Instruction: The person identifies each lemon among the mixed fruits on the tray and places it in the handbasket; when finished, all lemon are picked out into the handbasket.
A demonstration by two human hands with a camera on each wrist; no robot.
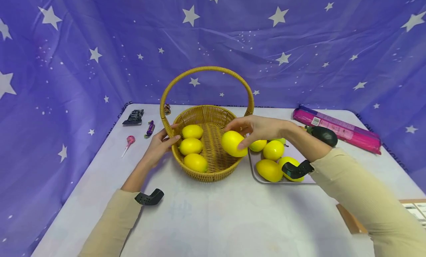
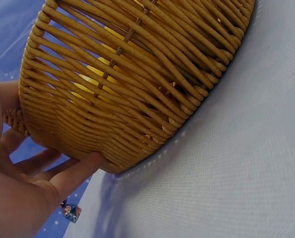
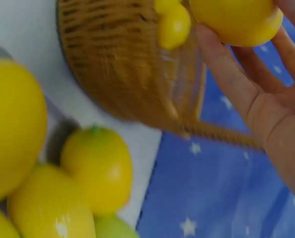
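Note:
A wicker basket (image 1: 213, 176) with a tall arched handle stands mid-table, with three lemons (image 1: 191, 146) lined up along its left side. My left hand (image 1: 159, 146) grips the basket's left rim beside the handle; in the left wrist view the fingers (image 2: 78, 173) lie against the woven outer wall. With my right hand (image 1: 263, 129) I hold another lemon (image 1: 233, 143) between thumb and fingers, over the basket's right part. The right wrist view shows that lemon (image 3: 237, 20) only partly. Several more lemons (image 1: 269, 171) lie on a metal tray (image 1: 296, 148) to the right.
On the left are a pink lollipop (image 1: 130, 140), a purple wrapped candy (image 1: 150, 129) and a black packet (image 1: 134, 117). A dark green eggplant-like item (image 1: 323, 136) and a long pink package (image 1: 339, 129) lie at the right. A brown box (image 1: 351, 218) sits front right.

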